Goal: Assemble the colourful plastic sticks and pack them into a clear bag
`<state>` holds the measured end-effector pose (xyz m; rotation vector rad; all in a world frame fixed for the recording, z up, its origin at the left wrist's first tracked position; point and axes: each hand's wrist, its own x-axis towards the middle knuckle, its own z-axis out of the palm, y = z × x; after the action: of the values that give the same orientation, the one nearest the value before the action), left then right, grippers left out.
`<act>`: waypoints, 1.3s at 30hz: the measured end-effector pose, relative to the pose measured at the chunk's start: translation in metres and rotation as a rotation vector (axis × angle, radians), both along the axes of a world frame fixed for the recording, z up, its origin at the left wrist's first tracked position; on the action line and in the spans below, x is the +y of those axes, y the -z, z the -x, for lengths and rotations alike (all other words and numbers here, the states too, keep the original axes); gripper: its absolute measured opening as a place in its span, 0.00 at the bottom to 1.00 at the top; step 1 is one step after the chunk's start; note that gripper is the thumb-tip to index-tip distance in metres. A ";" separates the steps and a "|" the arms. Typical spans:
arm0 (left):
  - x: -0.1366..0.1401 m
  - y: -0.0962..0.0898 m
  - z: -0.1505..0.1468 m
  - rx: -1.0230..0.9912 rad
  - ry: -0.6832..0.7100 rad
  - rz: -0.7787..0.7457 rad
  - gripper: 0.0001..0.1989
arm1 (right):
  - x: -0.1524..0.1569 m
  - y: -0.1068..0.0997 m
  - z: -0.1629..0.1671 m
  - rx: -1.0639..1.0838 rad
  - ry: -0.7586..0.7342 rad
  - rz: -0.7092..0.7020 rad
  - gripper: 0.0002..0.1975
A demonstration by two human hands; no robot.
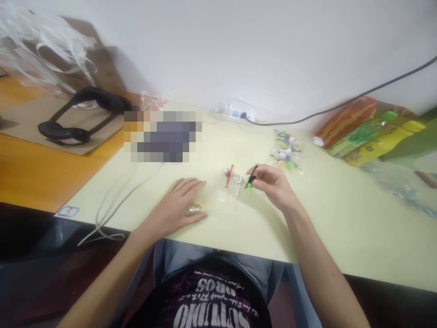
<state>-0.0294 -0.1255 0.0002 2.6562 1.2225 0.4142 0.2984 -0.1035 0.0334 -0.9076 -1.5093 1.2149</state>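
My right hand (272,184) pinches a small black plastic piece with a thin stick (251,177) between thumb and fingers. Just below it shows a green piece (249,190) of the same small sort. To its left lie a white piece (238,183) and a red piece (229,176), both thin and long. My left hand (180,202) rests on the table with fingers stretched and thumb apart. Between its thumb and fingers lies a small shiny yellowish item (195,208), perhaps in clear wrapping; I cannot tell its kind.
Several small colourful pieces in clear bags (287,152) lie at the back right. Beyond them are a green bottle (365,134) and a yellow bottle (385,143). A power strip (235,110) sits by the wall. White cables (116,200) cross the left side, near a black frame (82,116).
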 end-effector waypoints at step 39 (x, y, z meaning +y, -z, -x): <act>-0.002 -0.002 -0.002 -0.076 -0.071 0.037 0.43 | -0.013 -0.017 -0.019 -0.346 -0.209 0.385 0.13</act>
<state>-0.0275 -0.1273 0.0020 2.5480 1.2908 0.4946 0.3174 -0.1168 0.0502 -1.2905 -1.7031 1.5985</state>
